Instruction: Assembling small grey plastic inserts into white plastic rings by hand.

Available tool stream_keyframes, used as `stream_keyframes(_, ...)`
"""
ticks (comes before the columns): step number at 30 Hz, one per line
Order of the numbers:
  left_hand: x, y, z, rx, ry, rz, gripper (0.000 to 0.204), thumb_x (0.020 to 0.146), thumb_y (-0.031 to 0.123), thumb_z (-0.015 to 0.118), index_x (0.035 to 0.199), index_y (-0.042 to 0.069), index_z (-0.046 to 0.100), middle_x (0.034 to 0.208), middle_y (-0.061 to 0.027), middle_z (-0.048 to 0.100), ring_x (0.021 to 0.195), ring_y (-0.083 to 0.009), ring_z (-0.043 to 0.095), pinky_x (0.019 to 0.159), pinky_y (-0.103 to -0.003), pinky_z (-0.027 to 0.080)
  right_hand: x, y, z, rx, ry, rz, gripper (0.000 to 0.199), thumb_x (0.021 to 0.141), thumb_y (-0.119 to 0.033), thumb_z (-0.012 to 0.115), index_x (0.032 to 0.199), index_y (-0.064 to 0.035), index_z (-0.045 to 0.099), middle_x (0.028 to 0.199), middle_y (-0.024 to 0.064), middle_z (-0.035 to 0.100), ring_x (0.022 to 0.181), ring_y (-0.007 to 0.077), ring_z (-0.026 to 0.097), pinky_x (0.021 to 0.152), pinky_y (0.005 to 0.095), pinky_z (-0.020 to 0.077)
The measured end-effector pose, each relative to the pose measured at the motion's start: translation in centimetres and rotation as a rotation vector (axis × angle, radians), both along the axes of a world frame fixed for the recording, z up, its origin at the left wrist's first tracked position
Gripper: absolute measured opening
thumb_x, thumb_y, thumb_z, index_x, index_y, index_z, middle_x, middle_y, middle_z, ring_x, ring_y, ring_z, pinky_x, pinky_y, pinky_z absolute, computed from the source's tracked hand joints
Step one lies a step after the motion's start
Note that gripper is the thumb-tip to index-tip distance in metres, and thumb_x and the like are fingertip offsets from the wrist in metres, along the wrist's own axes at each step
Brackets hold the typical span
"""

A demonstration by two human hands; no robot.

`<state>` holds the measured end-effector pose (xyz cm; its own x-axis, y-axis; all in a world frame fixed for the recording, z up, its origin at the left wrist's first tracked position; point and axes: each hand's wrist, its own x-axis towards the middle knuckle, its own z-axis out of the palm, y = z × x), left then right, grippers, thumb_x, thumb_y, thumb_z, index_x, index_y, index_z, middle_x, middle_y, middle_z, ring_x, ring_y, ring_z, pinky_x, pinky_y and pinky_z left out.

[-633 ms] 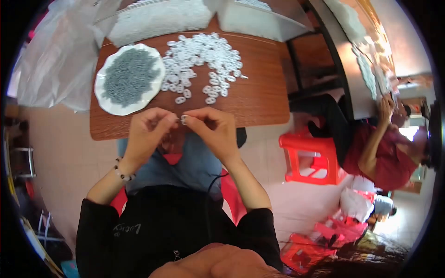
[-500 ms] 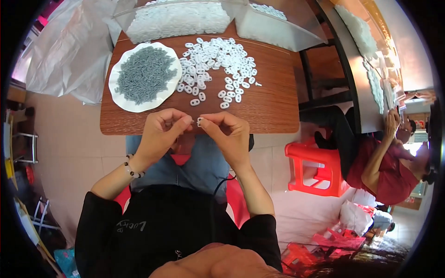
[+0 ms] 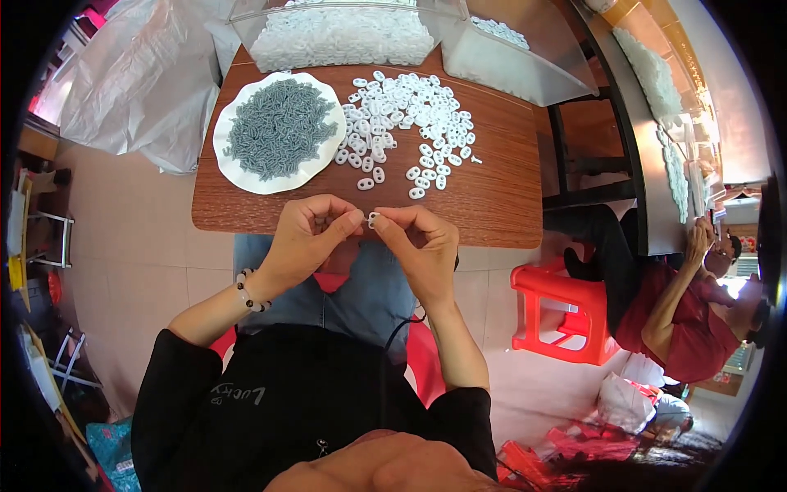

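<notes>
We pinch one small white plastic ring piece (image 3: 373,219) between both hands at the near table edge.

Our left hand (image 3: 307,238) and right hand (image 3: 418,246) meet fingertip to fingertip, both closed narrowly on the piece. Beyond, at twelve o'clock, loose white pieces (image 3: 410,123) lie scattered on the brown wooden table (image 3: 492,197); at eleven o'clock a white plate of grey pieces (image 3: 279,131); farthest, a clear plastic bin (image 3: 344,33).
</notes>
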<state>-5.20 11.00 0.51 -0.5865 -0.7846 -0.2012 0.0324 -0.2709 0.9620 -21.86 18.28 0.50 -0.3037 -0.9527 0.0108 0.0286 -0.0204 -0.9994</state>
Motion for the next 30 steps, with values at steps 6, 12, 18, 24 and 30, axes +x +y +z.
stream_keyframes(6, -0.3, 0.3, 0.2, -0.041, 0.014, 0.008, 0.016, 0.092, 0.015, 0.062, 0.093, -0.001, 0.065, 0.080, -0.0030, 0.066, 0.068, -0.0043, 0.057, 0.060, -0.019, 0.045, 0.1, 0.1, 0.0, 0.019, 0.011, 0.001, 0.011, 0.085, 0.000, 0.066, 0.094, 0.0044, 0.068, 0.085, 0.0059, 0.068, 0.077, 0.0076, 0.062, 0.071, 0.0210, 0.0495)
stream_keyframes(12, -0.2, 0.5, -0.2, -0.009, 0.057, 0.023, 0.016, 0.090, 0.012, 0.064, 0.092, -0.003, 0.066, 0.081, -0.0040, 0.068, 0.071, -0.0036, 0.059, 0.062, -0.018, 0.047, 0.4, 0.4, 0.4, -0.018, 0.139, -0.019, 0.011, 0.085, -0.002, 0.067, 0.094, 0.0037, 0.068, 0.085, 0.0052, 0.068, 0.077, 0.0076, 0.062, 0.070, 0.0200, 0.0477)
stream_keyframes(18, -0.2, 0.9, -0.4, 0.009, 0.084, 0.062, 0.016, 0.090, 0.012, 0.065, 0.093, -0.004, 0.066, 0.081, -0.0044, 0.068, 0.070, -0.0037, 0.059, 0.062, -0.019, 0.047, 0.9, 0.4, 0.6, -0.037, 0.196, -0.061, 0.010, 0.083, -0.002, 0.068, 0.092, 0.0025, 0.069, 0.081, 0.0043, 0.066, 0.074, 0.0066, 0.060, 0.067, 0.0192, 0.0453)
stream_keyframes(24, -0.3, 1.1, -0.4, -0.054, 0.036, 0.077, 0.015, 0.092, 0.010, 0.062, 0.092, -0.005, 0.064, 0.077, -0.0057, 0.067, 0.060, -0.0080, 0.061, 0.053, -0.021, 0.049, 1.1, 0.3, 0.4, -0.047, 0.213, -0.082, 0.009, 0.082, -0.003, 0.069, 0.090, 0.0014, 0.070, 0.078, 0.0051, 0.064, 0.070, 0.0078, 0.060, 0.064, 0.0204, 0.0456)
stream_keyframes(30, -0.2, 1.1, -0.4, 0.005, 0.036, 0.083, 0.017, 0.089, 0.013, 0.066, 0.092, -0.004, 0.068, 0.080, -0.0053, 0.068, 0.069, -0.0039, 0.059, 0.060, -0.019, 0.047, 1.1, 0.4, 0.4, -0.023, 0.212, -0.053, 0.011, 0.083, -0.004, 0.069, 0.092, 0.0026, 0.070, 0.080, 0.0043, 0.066, 0.074, 0.0063, 0.059, 0.068, 0.0194, 0.0452)
